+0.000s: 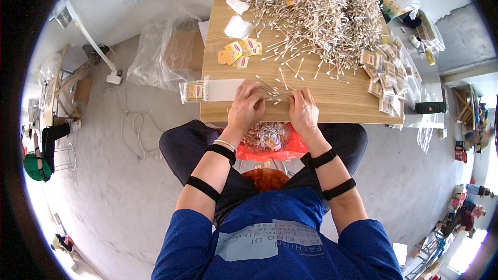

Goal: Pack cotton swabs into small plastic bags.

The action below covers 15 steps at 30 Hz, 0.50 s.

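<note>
Several loose cotton swabs (282,93) lie between my two hands by the table's near edge. My left hand (247,106) is curled closed at the left ends of these swabs, beside a white card strip (225,90). From the right, my right hand (303,110) pinches at their other ends, fingertips bent down on the wood. A clear pack of swabs with a yellow label (195,91) sits at the strip's left end, over the table edge. Beyond the hands rises a large heap of cotton swabs (332,15). Below the edge, a red bag (290,148) of swabs rests between my legs.
Yellow label cards (240,52) and white paper pieces (238,27) lie on the left of the table (223,72). Filled packs (384,75) are piled at the right. A clear plastic bag (155,57) and a cardboard box (189,49) stand left of the table.
</note>
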Each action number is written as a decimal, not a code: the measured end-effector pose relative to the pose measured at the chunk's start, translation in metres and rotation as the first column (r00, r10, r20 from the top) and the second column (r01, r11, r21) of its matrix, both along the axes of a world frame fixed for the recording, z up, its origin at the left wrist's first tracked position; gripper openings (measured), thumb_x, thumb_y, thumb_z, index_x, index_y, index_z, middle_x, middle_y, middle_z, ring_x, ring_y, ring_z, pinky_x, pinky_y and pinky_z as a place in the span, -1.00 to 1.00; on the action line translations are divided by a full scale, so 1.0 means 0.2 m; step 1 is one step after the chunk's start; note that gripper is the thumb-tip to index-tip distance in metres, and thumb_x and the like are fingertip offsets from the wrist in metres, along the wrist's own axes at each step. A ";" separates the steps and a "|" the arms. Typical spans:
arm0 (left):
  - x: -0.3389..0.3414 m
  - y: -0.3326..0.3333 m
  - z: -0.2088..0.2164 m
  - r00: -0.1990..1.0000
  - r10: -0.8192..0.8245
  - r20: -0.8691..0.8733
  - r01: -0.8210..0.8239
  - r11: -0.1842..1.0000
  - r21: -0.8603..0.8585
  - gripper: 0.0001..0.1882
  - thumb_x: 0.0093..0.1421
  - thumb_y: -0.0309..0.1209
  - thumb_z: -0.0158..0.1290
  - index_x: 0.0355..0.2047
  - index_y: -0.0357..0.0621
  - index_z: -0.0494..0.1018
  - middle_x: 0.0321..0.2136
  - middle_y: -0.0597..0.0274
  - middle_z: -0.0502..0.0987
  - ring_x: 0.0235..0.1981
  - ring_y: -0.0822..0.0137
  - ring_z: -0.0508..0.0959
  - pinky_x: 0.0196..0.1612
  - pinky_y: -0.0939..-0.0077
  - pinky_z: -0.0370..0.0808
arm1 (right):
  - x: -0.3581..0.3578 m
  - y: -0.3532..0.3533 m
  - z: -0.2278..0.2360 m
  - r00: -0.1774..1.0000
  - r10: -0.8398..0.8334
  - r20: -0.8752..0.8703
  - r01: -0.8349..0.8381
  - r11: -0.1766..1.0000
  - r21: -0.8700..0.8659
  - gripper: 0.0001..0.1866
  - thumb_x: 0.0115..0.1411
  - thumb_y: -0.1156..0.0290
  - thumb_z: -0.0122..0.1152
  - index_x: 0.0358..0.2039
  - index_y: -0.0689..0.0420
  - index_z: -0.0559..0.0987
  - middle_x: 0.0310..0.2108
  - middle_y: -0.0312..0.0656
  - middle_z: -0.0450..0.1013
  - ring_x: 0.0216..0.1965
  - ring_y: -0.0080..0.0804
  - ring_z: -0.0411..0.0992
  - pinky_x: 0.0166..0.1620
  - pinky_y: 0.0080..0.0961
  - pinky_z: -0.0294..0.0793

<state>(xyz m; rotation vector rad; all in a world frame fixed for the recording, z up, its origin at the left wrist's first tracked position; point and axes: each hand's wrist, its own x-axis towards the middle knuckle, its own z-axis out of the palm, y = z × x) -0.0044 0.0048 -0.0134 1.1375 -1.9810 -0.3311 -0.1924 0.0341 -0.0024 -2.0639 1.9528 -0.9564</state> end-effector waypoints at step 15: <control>0.01 -0.01 -0.01 0.999 -0.015 0.033 0.014 0.999 0.029 -0.68 -0.08 -0.55 0.18 -0.24 -0.16 0.47 -0.10 0.12 0.45 -0.03 0.04 0.42 0.10 0.21 0.38 | 0.04 0.04 0.01 0.967 0.215 -0.140 -0.201 0.974 0.108 -0.80 -0.01 0.48 0.08 -0.31 0.08 0.52 -0.21 -0.15 0.32 -0.14 -0.11 0.36 -0.18 -0.24 0.50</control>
